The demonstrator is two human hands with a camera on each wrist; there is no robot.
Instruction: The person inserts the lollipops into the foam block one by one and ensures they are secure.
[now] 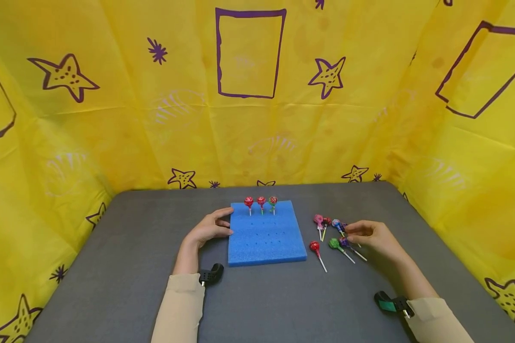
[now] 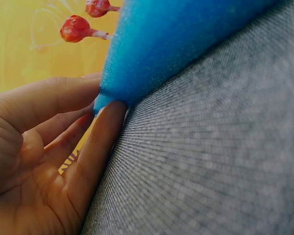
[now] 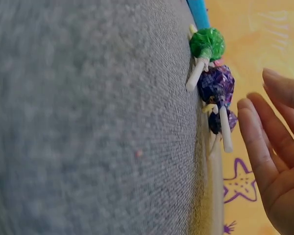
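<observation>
Pick-up step: left hand (image 1: 209,228) steadies the square blue foam block (image 1: 266,234) at frame centre, fingers straight against its edge; right hand (image 1: 371,235), fingers loose, empty, hovers over the loose wrapped lollipops (image 1: 335,233) centre-right on the grey counter (image 1: 111,276); next move likely needs a stick pinch.

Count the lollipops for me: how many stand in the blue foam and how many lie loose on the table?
Standing in the blue foam block: 3, the first at
Loose on the table by the right hand: 6, one green
Total lollipops: 9
</observation>
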